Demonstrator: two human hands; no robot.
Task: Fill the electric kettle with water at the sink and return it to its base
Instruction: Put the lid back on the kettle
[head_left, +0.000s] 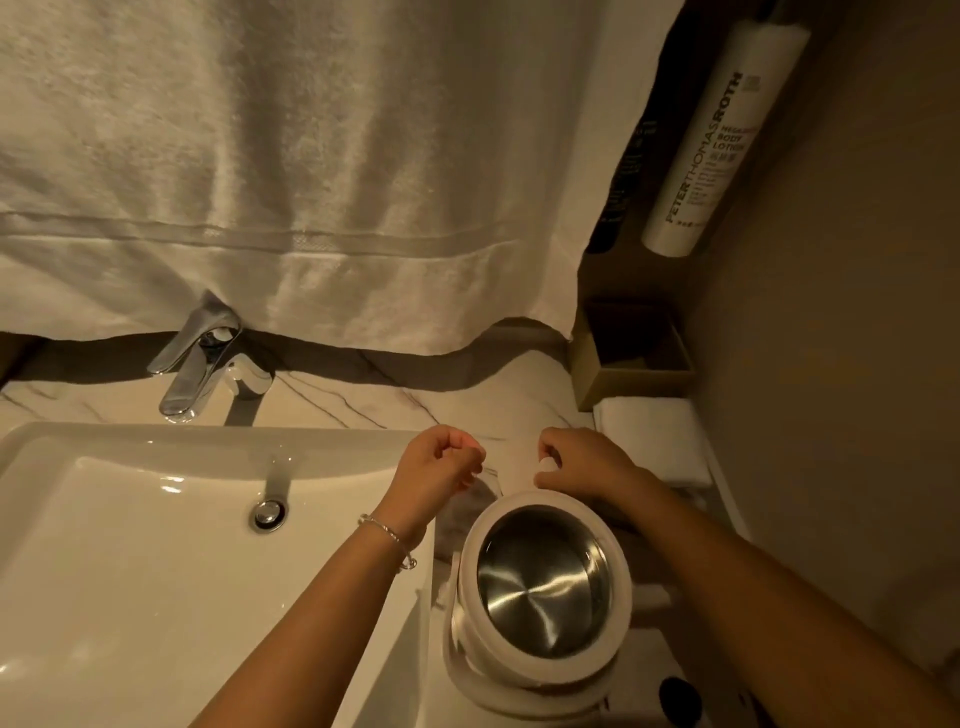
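A white electric kettle (540, 587) stands open on the counter right of the sink, showing its steel inside. Whether it holds water I cannot tell. It rests on a white base (524, 701) at the counter's front edge. My left hand (441, 467) hovers just beyond the kettle's far rim with its fingers curled into a fist. My right hand (582, 462) is beside it, over the far right rim, fingers curled too, with a small pale spot at the fingertips that I cannot identify. The white sink (130, 545) lies to the left, and the chrome faucet (197, 369) is behind it.
A large white towel (311, 182) hangs over the back wall down to the faucet. A body lotion tube (722, 140) hangs at the upper right above a tan box (634, 379). A folded white cloth (654, 436) lies by the right wall. Something clear (491, 486) sits between kettle and left hand.
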